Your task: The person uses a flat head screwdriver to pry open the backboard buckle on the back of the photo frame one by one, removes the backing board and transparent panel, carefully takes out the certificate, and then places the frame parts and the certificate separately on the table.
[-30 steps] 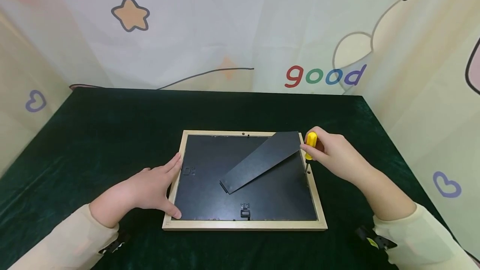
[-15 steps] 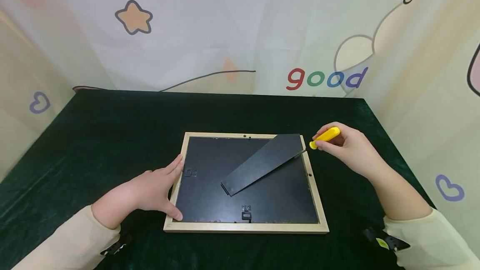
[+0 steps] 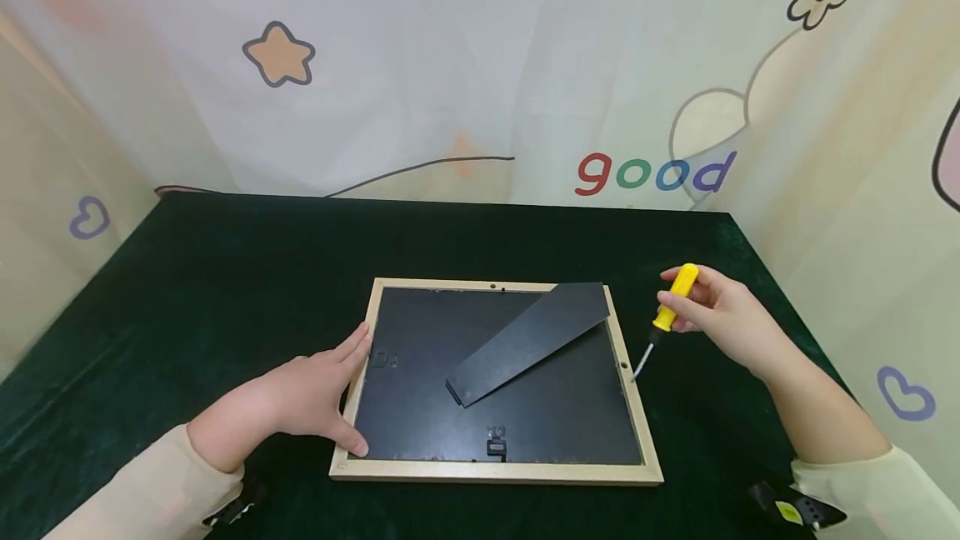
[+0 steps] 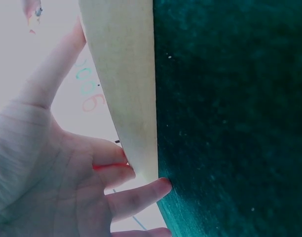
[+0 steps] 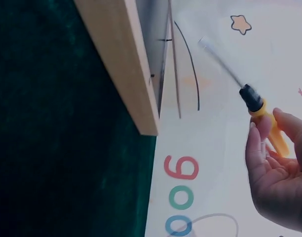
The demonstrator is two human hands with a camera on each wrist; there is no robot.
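Note:
A picture frame (image 3: 495, 472) with a pale wooden border lies back side up on the cloth. Its black backing board (image 3: 420, 332) carries a dark stand leg (image 3: 528, 340) set at a slant. My left hand (image 3: 311, 390) rests on the frame's left side, thumb on the near corner and fingers spread along the border. In the left wrist view its fingertips (image 4: 163, 186) reach the wood's edge. My right hand (image 3: 723, 315) holds a yellow-handled screwdriver (image 3: 677, 294) between thumb and fingers. The screwdriver's blade points down and left, its tip overlapping the frame's right border in the head view.
Dark green velvet cloth (image 3: 225, 273) covers the table around the frame. Behind it hangs a pale printed curtain (image 3: 420, 65) with a star, a flower and coloured letters. A small metal hanger (image 3: 496, 445) sits at the board's near edge.
My right hand has moved rightward, away from the frame's right border, with the screwdriver. The screwdriver swung flatter, then turned blade-down again. My left hand stays on the frame; the head view shifted slightly.

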